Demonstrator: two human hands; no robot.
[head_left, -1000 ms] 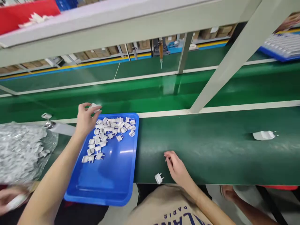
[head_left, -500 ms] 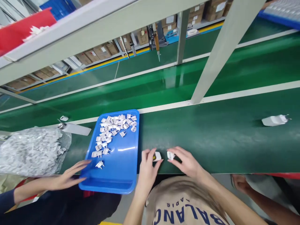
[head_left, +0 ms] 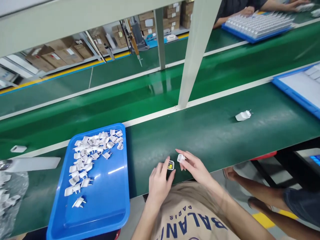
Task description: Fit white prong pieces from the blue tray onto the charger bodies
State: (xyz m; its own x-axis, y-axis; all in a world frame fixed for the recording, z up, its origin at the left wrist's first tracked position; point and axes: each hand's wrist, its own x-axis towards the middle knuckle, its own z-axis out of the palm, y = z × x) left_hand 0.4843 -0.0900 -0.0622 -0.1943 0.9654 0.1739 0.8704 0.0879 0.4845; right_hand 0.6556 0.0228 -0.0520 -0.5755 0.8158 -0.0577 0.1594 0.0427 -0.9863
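Note:
My left hand (head_left: 159, 186) holds a small white charger body (head_left: 170, 165) with a yellow label showing in its open end. My right hand (head_left: 195, 168) pinches a white plug piece (head_left: 181, 158) with its metal prongs, just beside the charger body and not visibly touching it. Both hands are above the near edge of the green conveyor belt (head_left: 200, 140). To their left lies a blue plastic tray (head_left: 107, 200) holding a loose heap of white plug pieces (head_left: 91, 155).
A white adapter (head_left: 243, 115) lies on the belt to the right. A blue tray of white parts (head_left: 300, 86) sits beyond it. A plastic bag of white pieces (head_left: 10, 203) lies at the left edge. A co-worker's hands (head_left: 297, 6) work at the far belt.
The view has swung, shifting the tray and belt items left. My hands have drawn closer, bringing the charger body and plug piece nearer together. The dark-sleeved hand beside the tray has left view.

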